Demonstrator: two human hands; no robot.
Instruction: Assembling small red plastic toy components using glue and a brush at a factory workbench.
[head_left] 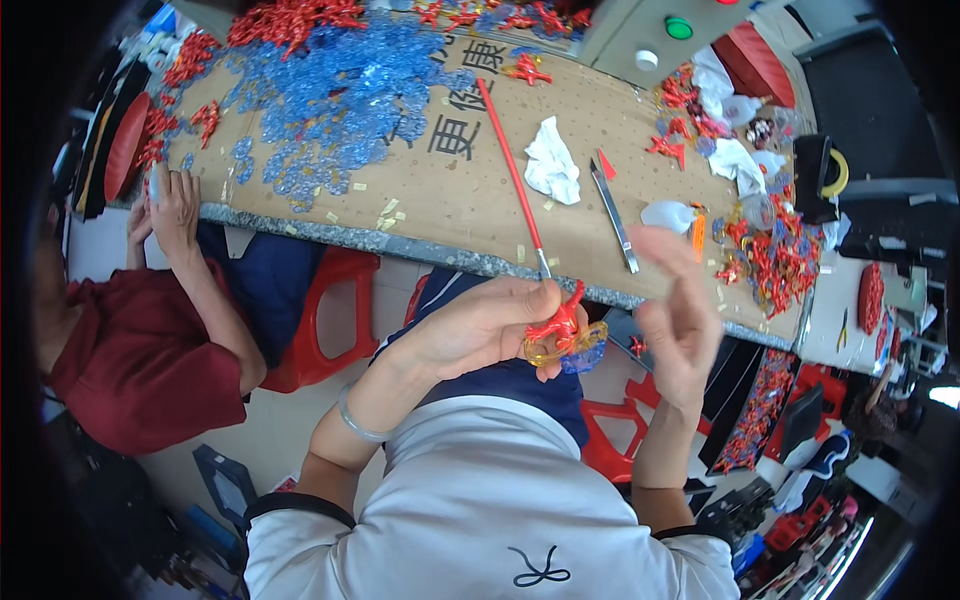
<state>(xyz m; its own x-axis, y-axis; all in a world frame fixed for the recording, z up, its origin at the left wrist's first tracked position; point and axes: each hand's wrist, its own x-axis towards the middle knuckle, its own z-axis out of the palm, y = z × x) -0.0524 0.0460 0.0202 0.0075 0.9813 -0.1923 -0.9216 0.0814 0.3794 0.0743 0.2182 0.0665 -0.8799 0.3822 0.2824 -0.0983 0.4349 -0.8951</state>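
Observation:
My left hand (480, 318) is closed around a small red plastic figure (562, 322). Clear yellow and blue plastic parts show at the figure's lower side, against my fingers. Apart from it, to the right, my right hand (682, 335) is raised with thumb and fingers spread and nothing visible in them; its fingertips are blurred by motion. A thin paintbrush (515, 180) with a red handle lies across the table, its tip end reaching the front edge beside my left thumb. Further right lie a slim craft knife (612, 213) and a crumpled white tissue (552, 163).
Clear blue plastic pieces (335, 95) are heaped at the far left of the cardboard-covered table (440, 215), beside piled red figures (290, 25). Mixed red and yellow pieces (775, 262) and a small white bottle (668, 215) lie right. A co-worker's hand (175, 210) works at left.

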